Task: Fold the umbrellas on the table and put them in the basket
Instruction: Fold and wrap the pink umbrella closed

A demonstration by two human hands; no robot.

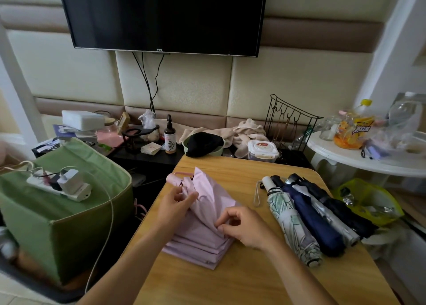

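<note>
Pink umbrella (202, 215), centre of the wooden table (253, 281), canopy half pleated. Left hand (175, 206) pinches fabric near the handle; right hand (244, 227) pinches a pleat at lower centre — folding in progress. Next, probably: gather remaining panels, wrap, then the green basket (57, 212) at left — four umbrellas (311, 215) wait at right.

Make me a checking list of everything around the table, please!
Surface: wooden table, bare wood near its front edge.
Job's things: pink umbrella, partly folded, pleats stacked flat; four closed umbrellas side by side to its right; green basket beyond the table's right edge.
Clutter: spray bottle, black hat, lidded tub behind the table.
Hands: left hand pinches fabric near the handle; right hand pinches a pleat.
Cables: power strip with a white cord, on a green box.
Surroundings: wall television; white side table.
</note>
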